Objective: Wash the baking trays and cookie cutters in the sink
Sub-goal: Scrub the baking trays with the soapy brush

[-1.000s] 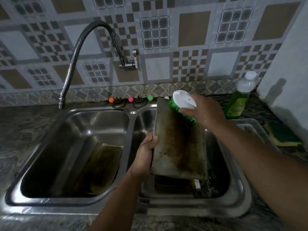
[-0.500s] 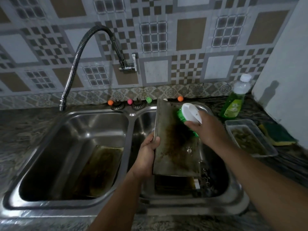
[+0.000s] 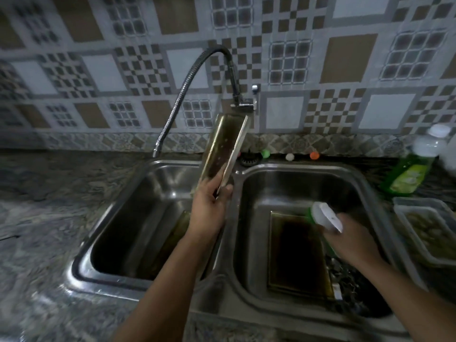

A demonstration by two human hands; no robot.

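Gripping: left hand (image 3: 209, 208) pinches baking tray (image 3: 223, 150) by its lower end
Axis: upright, tilted toward faucet (image 3: 187, 87) (nearest)
Holding: right hand (image 3: 350, 236) clasps scrub brush (image 3: 325, 215)

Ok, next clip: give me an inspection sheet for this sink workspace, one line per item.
Surface: dark mottled stone counter around a steel double sink.
Job's things: one baking tray raised on edge over the divider; another tray flat in the right basin; a third in the left basin.
Clutter: green soap bottle, clear plastic container.
Grippers: left hand grips the raised tray's lower end; right hand holds a green-and-white scrub brush.
Cables: nothing seen.
Surroundings: patterned tile wall, flexible faucet.
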